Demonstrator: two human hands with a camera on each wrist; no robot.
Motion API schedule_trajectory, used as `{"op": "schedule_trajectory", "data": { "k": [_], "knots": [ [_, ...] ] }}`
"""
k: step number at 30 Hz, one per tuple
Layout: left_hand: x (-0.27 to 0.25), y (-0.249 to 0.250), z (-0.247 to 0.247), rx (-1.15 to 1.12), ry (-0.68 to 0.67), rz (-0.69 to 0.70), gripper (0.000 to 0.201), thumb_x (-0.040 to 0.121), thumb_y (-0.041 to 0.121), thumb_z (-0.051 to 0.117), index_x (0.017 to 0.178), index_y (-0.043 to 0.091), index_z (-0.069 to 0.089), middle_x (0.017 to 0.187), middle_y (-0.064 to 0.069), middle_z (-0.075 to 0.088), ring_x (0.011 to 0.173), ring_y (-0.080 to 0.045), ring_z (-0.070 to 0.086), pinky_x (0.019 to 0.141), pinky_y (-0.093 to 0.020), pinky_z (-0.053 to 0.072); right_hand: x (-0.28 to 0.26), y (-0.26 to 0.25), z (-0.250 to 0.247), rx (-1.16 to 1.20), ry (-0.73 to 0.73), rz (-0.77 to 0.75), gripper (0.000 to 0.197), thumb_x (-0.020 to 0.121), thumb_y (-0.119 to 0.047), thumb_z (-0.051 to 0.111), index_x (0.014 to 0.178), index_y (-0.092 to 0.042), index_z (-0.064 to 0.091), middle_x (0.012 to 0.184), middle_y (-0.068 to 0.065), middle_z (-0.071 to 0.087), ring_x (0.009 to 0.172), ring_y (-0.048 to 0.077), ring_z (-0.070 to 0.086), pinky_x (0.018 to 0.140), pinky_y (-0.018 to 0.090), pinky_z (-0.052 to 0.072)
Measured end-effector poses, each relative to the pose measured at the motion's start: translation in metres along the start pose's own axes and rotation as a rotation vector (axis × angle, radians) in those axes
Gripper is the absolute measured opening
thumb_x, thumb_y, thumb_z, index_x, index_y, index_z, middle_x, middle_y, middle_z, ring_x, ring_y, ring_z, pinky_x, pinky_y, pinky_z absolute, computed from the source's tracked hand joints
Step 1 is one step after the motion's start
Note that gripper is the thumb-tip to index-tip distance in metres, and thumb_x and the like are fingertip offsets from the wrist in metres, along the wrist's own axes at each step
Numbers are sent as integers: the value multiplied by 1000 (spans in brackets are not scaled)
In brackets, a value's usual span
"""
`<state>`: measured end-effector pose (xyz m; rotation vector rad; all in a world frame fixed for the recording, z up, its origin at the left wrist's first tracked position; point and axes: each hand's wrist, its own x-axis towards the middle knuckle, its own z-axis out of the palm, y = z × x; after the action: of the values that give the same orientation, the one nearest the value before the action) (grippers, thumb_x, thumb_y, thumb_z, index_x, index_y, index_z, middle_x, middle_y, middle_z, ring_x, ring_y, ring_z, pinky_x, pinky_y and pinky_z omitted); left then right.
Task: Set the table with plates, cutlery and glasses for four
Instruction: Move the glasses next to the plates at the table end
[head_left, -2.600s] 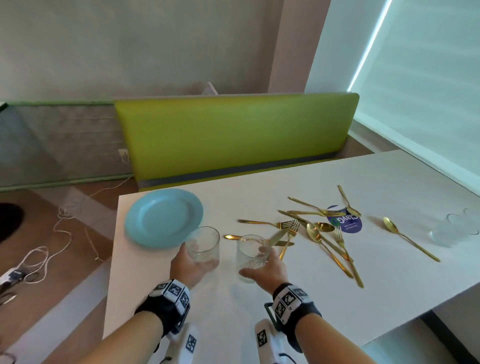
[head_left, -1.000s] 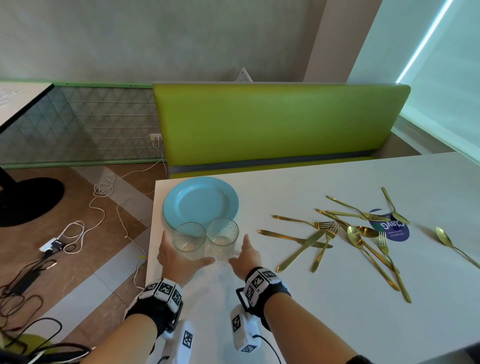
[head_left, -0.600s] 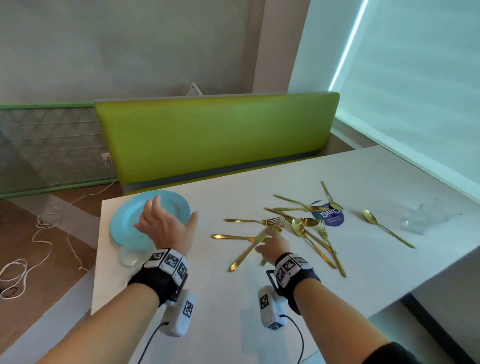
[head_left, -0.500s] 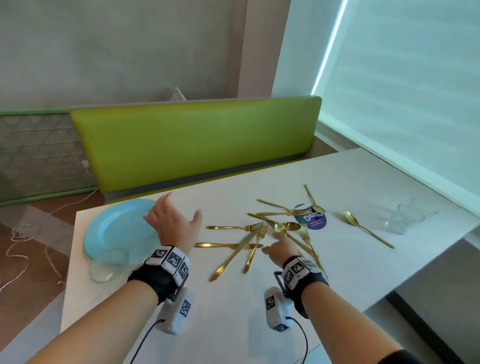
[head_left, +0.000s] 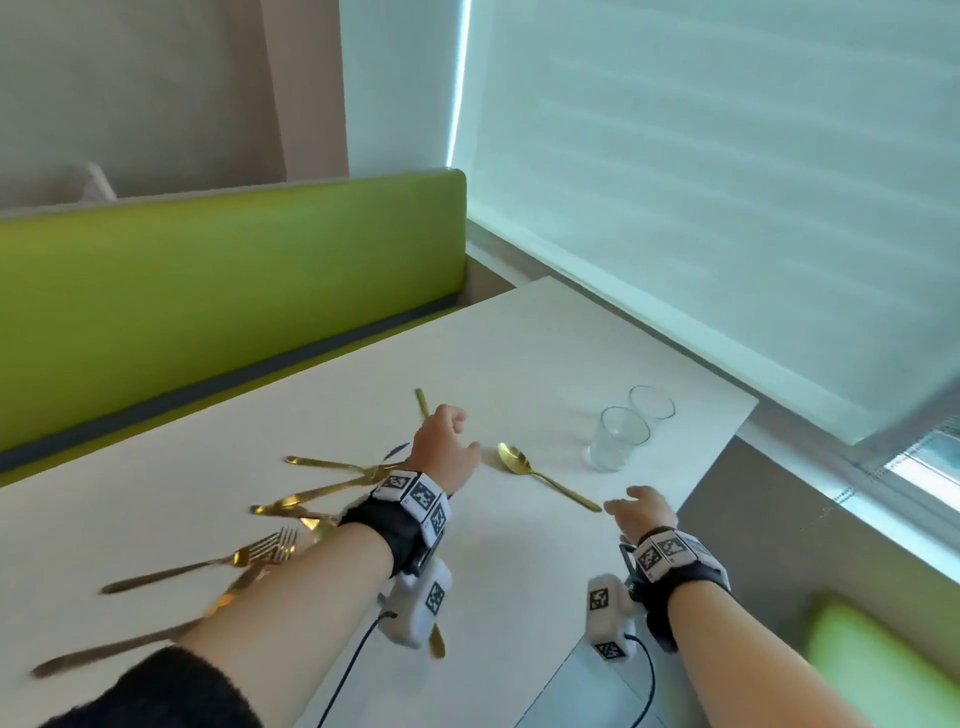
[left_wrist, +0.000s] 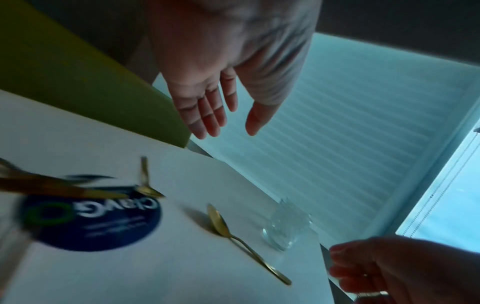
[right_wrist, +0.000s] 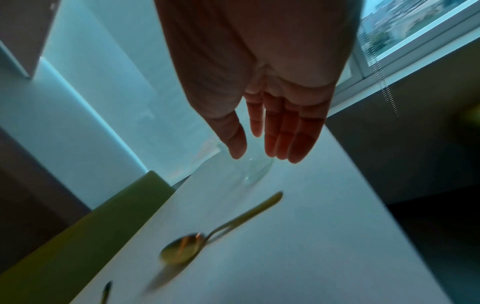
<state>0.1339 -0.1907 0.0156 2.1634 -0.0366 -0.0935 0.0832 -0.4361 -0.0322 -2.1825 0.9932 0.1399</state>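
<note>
- I see the left hand (head_left: 445, 451) above the bench (head_left: 519, 358), fingers spread, holding nothing.
- Right hand (head_left: 642, 513) likewise spread and empty, by the spoon's (head_left: 545, 475) handle end.
- Two glasses (head_left: 618, 439) stand near the bench's window corner.
- Gold cutlery pile (head_left: 291, 512) lies left.
- Round blue sticker (left_wrist: 91, 221), upside down; its lettering is too blurred to read.

Bench: green padded back (head_left: 228, 291), along far table edge.
Sticker: round, dark blue (left_wrist: 91, 222), flat on tabletop.
Blind: pale, lowered (head_left: 727, 182), at right.
</note>
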Motion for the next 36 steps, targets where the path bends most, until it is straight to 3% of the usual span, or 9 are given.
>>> {"op": "schedule_trajectory", "data": {
  "k": [7, 17, 20, 24, 28, 33, 36],
  "knots": [
    [52, 44, 118, 63, -290, -75, 67, 80, 25, 69, 136, 8, 36, 136, -9, 45, 125, -24, 46, 100, -27, 37, 86, 32, -48, 54, 70, 98, 51, 83, -21, 65, 131, -11, 53, 128, 14, 58, 116, 33, 57, 98, 44, 48],
    [100, 51, 219, -51, -422, -125, 106, 67, 23, 83, 149, 13, 17, 152, -6, 33, 138, -22, 35, 110, -27, 31, 160, 40, -50, 98, 79, 155, 49, 81, -21, 66, 128, -15, 53, 115, 12, 65, 104, 29, 63, 96, 41, 50],
    [108, 49, 233, -78, -456, -96, 114, 64, 22, 85, 151, 17, 12, 152, -5, 33, 140, -21, 34, 111, -25, 31, 174, 39, -46, 103, 74, 162, 53, 79, -21, 69, 128, -16, 51, 106, 8, 67, 92, 23, 60, 97, 38, 49],
    [115, 46, 242, -77, -473, -42, 103, 62, 22, 86, 146, 20, 26, 141, -2, 47, 131, -18, 45, 103, -19, 35, 181, 30, -40, 129, 76, 125, 67, 78, -18, 73, 137, -16, 42, 128, 7, 58, 116, 25, 56, 99, 32, 43],
    [120, 38, 237, -109, -429, -35, 84, 61, 22, 84, 134, 21, 43, 132, 4, 54, 120, -11, 52, 91, -10, 35, 189, 15, -31, 171, 94, 41, 86, 72, -20, 79, 143, -18, 31, 139, 6, 49, 119, 26, 54, 100, 35, 42],
    [127, 29, 215, -128, -362, -14, 85, 60, 25, 86, 133, 21, 44, 130, 5, 56, 118, -9, 53, 91, -7, 32, 196, -3, -17, 233, 162, -15, 98, 63, -30, 86, 143, -20, 30, 133, 8, 54, 121, 28, 53, 101, 34, 41],
    [128, 22, 198, -130, -332, -11, 84, 60, 26, 86, 133, 21, 45, 129, 7, 56, 118, -7, 52, 91, -6, 31, 200, -11, -11, 256, 215, -3, 99, 64, -30, 85, 144, -16, 28, 134, 5, 55, 125, 27, 51, 105, 36, 38]
  ]
}}
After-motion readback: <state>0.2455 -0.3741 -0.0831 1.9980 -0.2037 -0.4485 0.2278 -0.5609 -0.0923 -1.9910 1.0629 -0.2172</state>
